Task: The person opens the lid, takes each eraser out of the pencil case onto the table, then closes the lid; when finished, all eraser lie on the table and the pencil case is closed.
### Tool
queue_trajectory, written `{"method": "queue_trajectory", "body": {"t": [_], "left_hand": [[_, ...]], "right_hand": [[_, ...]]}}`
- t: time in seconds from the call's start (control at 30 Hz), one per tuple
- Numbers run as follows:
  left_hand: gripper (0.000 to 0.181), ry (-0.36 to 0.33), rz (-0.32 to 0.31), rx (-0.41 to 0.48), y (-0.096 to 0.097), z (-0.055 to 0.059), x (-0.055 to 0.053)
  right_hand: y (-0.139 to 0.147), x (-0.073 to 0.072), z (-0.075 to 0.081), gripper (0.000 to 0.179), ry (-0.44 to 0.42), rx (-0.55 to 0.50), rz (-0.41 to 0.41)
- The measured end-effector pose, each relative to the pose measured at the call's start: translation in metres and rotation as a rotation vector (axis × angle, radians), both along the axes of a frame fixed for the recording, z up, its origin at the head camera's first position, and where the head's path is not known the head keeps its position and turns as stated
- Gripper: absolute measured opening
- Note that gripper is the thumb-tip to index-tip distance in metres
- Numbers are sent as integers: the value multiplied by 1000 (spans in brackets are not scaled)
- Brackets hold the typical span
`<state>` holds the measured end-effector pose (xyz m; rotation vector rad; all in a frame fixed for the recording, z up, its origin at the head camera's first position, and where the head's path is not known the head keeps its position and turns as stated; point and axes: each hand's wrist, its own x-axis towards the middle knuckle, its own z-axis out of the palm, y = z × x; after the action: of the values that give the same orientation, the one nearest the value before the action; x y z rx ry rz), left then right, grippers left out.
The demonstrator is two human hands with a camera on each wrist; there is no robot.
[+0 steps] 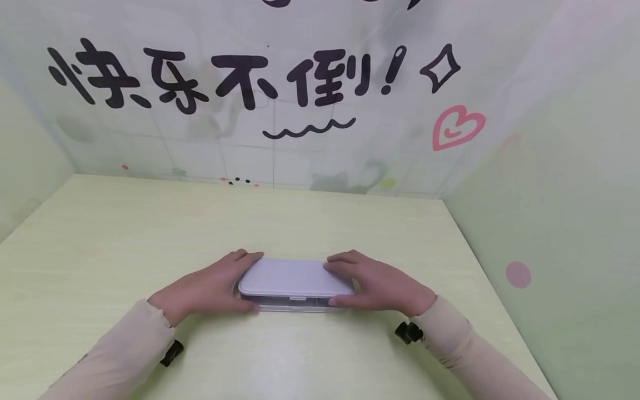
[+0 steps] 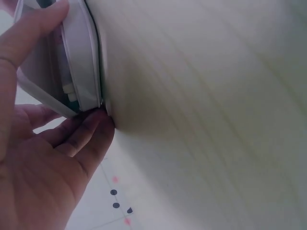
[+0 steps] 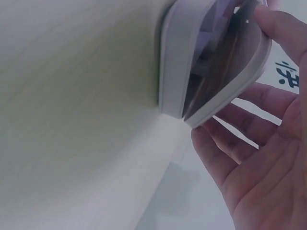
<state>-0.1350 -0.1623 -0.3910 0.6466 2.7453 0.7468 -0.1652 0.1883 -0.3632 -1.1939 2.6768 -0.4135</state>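
A pale lavender hinged case (image 1: 297,276), like a pencil case, lies on the table with its lid partly raised along the front. My left hand (image 1: 212,286) grips its left end. In the left wrist view, the thumb (image 2: 45,19) lies at the base's front rim and the fingertips (image 2: 103,117) touch the back. My right hand (image 1: 382,284) holds the right end of the lid, thumb at the front edge and fingers over the top and behind. Through the gap, the right wrist view shows a dim interior; a whitish item (image 2: 68,88) inside is only partly visible.
The pale wood-look table (image 1: 280,355) extends around the case. A white printed sheet (image 1: 240,144) with black characters stands at the back, and a pale side panel (image 1: 565,233) rises on the right. Dark straps with small black devices (image 1: 409,332) are at both wrists.
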Motion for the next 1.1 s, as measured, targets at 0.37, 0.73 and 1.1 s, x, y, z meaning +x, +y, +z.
{"method": "queue_trajectory", "body": {"t": [0.37,0.73,1.1], "left_hand": [[105,-42,-4,107,-9,0,0],[108,-72,26,165,-10,-2,-3],[116,-96,65,188,-9,-3,-2]], "right_hand": [[6,-15,11,42,-130,-182,-6],[5,-30,13,23,-249,-341,-182],[1,-45,7,19,-206,-456,-347]]}}
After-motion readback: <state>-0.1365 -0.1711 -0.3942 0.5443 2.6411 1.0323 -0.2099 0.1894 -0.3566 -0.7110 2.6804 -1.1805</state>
